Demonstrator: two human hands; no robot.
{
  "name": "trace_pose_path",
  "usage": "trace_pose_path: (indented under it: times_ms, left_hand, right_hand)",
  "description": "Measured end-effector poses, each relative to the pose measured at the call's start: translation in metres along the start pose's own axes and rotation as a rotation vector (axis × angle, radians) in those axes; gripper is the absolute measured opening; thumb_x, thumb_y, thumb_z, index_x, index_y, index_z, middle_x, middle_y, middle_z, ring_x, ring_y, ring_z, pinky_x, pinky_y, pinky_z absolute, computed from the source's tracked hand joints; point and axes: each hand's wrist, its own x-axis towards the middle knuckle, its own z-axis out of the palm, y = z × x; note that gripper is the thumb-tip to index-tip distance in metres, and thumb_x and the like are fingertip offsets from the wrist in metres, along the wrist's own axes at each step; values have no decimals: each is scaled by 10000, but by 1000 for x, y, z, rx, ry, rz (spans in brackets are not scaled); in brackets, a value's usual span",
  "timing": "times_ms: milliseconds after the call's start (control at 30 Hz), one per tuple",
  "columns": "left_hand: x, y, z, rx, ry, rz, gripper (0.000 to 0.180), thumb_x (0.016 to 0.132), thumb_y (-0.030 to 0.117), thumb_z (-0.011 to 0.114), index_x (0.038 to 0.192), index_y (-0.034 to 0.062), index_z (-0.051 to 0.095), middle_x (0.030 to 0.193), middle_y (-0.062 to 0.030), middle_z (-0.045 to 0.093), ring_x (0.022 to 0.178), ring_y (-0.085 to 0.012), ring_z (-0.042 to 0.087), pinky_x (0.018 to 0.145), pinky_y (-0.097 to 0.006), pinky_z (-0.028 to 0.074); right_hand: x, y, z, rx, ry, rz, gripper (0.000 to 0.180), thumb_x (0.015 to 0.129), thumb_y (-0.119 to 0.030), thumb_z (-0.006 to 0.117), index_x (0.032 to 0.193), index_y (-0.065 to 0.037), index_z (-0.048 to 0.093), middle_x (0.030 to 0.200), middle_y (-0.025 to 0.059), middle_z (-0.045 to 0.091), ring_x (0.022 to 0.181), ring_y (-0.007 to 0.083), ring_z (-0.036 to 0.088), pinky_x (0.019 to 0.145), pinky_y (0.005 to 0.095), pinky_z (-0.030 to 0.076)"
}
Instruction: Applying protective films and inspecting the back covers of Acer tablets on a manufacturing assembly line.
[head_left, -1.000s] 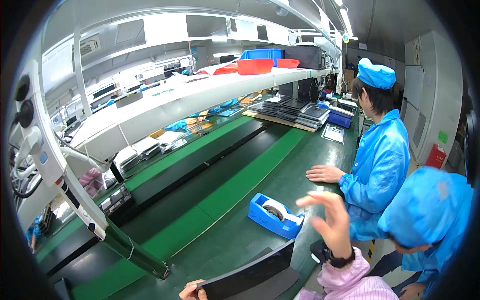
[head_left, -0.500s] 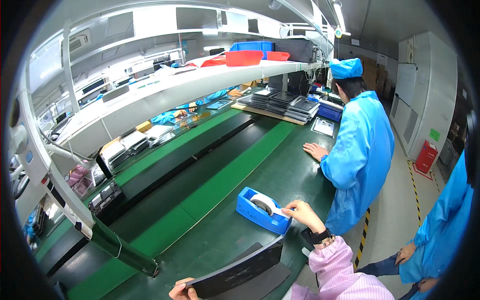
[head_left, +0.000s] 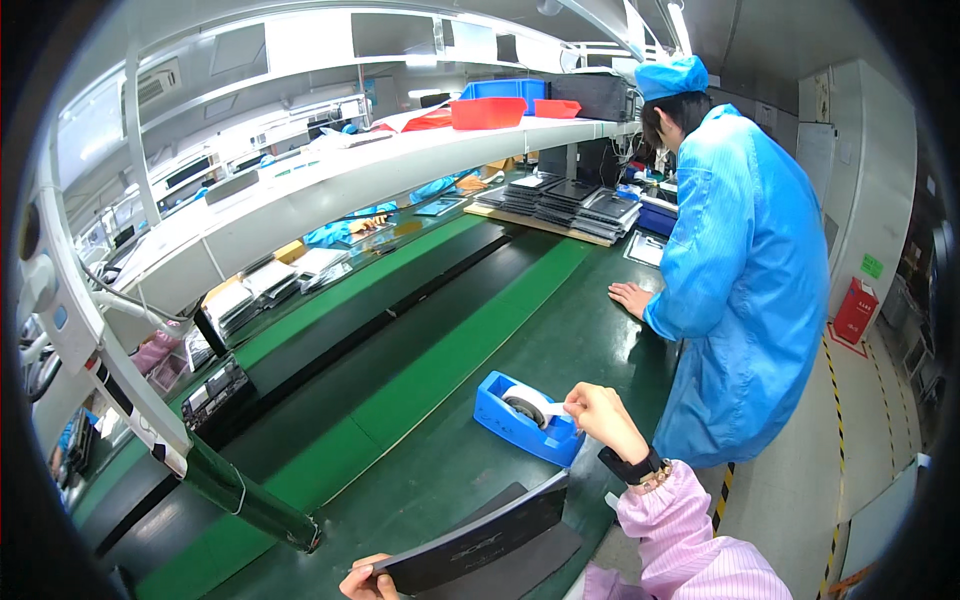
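My left hand is closed on the near left corner of a black, thin, slightly bent panel. It stands tilted on edge, and other dark flat pieces show in front of and behind it; whether they are joined to it I cannot tell. My right hand pinches the free end of a white tape strip. That strip runs from the roll in a blue tape dispenser, which sits on the green table just left of the hand.
A co-worker in a blue coat leans over the table ahead right, one hand flat on it. Stacked dark panels lie at the far end. A sunken dark conveyor track runs along the left, beside a green post.
My right hand has shifted slightly, still pinching the tape. The co-worker ahead has leaned closer over the table, and a second blue-coated person at the right has gone from view.
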Motion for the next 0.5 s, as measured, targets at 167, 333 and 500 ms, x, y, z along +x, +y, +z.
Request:
trace_pose_path:
  times_ms: [167, 333, 500]
  left_hand:
    - [-5, -7, -4, 36, 36, -20, 298, 890, 23, 494, 1139, 51, 333, 1104, -214, 512, 982, -263, 534, 887, -360, 416]
    - [-4, -9, -1, 31, 35, 16, 303, 887, 27, 499, 1138, 48, 332, 1099, -218, 511, 971, -262, 537, 874, -360, 425]
    - [-1, -3, 4, -13, 34, 37, 301, 890, 36, 501, 1137, 43, 328, 1095, -218, 509, 956, -258, 544, 859, -352, 440]
  right_hand:
    - [-15, -2, -6, 149, 33, 31, 258, 821, -58, 586, 1029, -16, 438, 564, 70, 567, 524, 135, 564, 487, 281, 431]
    - [-32, 17, -4, 321, 60, 211, 195, 843, -80, 577, 960, -22, 432, 565, 47, 576, 506, 108, 539, 481, 266, 409]
    - [-40, 44, 5, 665, 39, 308, 175, 856, -109, 581, 939, -30, 448, 596, 49, 574, 479, 82, 500, 411, 225, 358]
